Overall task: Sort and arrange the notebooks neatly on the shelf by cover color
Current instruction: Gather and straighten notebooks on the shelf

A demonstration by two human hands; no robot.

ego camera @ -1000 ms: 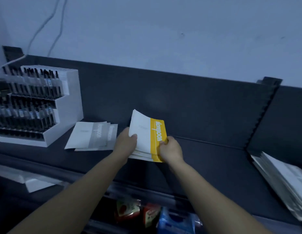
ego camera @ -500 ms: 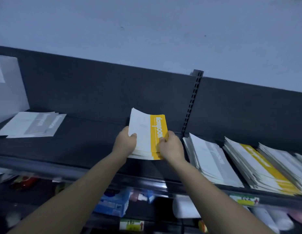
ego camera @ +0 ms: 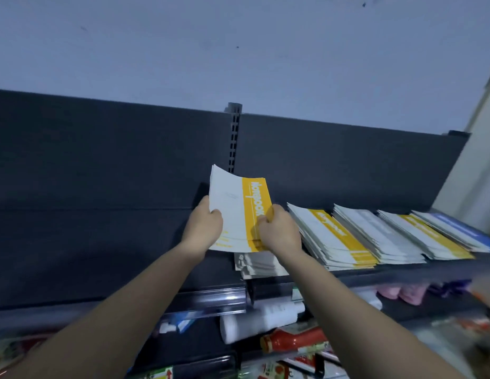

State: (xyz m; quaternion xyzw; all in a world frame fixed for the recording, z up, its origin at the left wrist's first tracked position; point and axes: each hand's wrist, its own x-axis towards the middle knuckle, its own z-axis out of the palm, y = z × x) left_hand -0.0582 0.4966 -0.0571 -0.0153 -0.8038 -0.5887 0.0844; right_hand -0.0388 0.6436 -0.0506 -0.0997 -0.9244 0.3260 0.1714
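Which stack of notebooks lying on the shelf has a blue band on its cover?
The far-right stack on the shelf; the others there show yellow or grey bands.

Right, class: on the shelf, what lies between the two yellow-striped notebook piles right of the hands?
A grey-striped notebook pile lies between the left yellow-striped pile and the right yellow-striped pile, seen in the head view.
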